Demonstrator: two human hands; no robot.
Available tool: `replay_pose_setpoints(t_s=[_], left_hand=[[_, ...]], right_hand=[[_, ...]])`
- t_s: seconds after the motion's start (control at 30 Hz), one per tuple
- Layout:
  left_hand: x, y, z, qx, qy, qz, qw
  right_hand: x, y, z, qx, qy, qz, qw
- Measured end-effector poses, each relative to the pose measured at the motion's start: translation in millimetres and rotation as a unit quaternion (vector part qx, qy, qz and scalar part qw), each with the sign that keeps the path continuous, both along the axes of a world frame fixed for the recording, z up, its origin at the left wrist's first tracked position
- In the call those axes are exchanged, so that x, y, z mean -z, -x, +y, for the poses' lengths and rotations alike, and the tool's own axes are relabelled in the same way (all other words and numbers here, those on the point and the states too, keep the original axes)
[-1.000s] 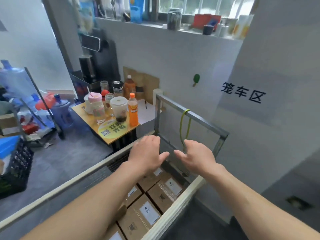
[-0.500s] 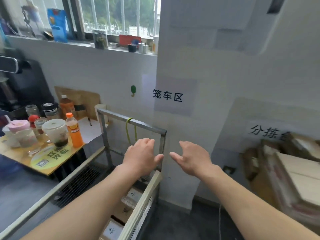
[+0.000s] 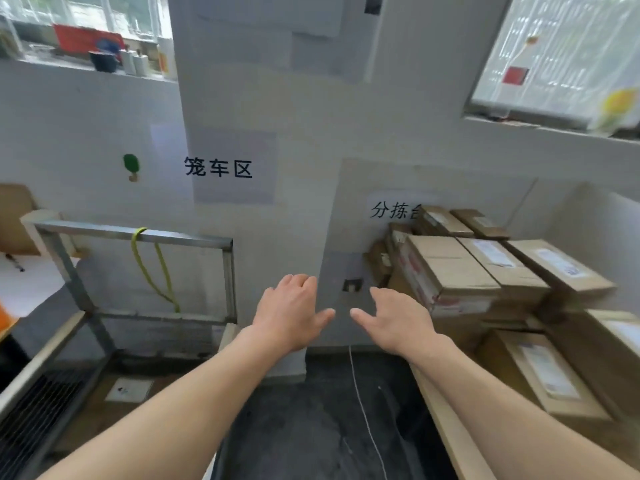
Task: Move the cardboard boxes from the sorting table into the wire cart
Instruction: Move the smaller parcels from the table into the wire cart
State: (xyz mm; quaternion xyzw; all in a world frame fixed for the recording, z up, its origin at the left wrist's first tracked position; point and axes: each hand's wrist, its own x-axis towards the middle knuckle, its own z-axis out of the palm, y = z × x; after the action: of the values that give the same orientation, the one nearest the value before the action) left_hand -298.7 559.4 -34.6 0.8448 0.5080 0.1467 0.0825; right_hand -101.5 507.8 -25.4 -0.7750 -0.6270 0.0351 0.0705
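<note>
The left hand (image 3: 291,317) and right hand (image 3: 398,322) hovered empty, palms down, fingers loosely spread. The cardboard boxes (image 3: 450,271) sat stacked on the sorting table (image 3: 446,424), right of the right hand; the wire cart (image 3: 138,234) stood left of the left hand. Pulling out a lower box would likely topple those piled on it.

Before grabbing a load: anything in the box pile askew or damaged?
The cardboard boxes are piled loosely at mixed angles; a small box at the left edge seems to lean. No damage shows, though blurry.
</note>
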Motion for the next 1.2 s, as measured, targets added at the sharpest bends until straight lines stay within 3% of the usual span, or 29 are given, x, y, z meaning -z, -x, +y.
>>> replay_pose_setpoints(t_s=[0.5,0.83,1.2], left_hand=[[-7.2,-140.2,-51.8,0.129,-0.037,-0.009,0.991],[19.4,-275.5,-81.4,0.161,-0.003,0.017,0.987],[65.3,-393.4,-93.8,0.145,0.095,0.052,0.983]], right_hand=[[-3.1,-120.2,-110.3,0.132,-0.034,0.022,0.990],[43.5,-262.2,-150.1,0.196,0.004,0.042,0.980],[107.3,-401.7,-147.9,0.241,0.101,0.096,0.960]])
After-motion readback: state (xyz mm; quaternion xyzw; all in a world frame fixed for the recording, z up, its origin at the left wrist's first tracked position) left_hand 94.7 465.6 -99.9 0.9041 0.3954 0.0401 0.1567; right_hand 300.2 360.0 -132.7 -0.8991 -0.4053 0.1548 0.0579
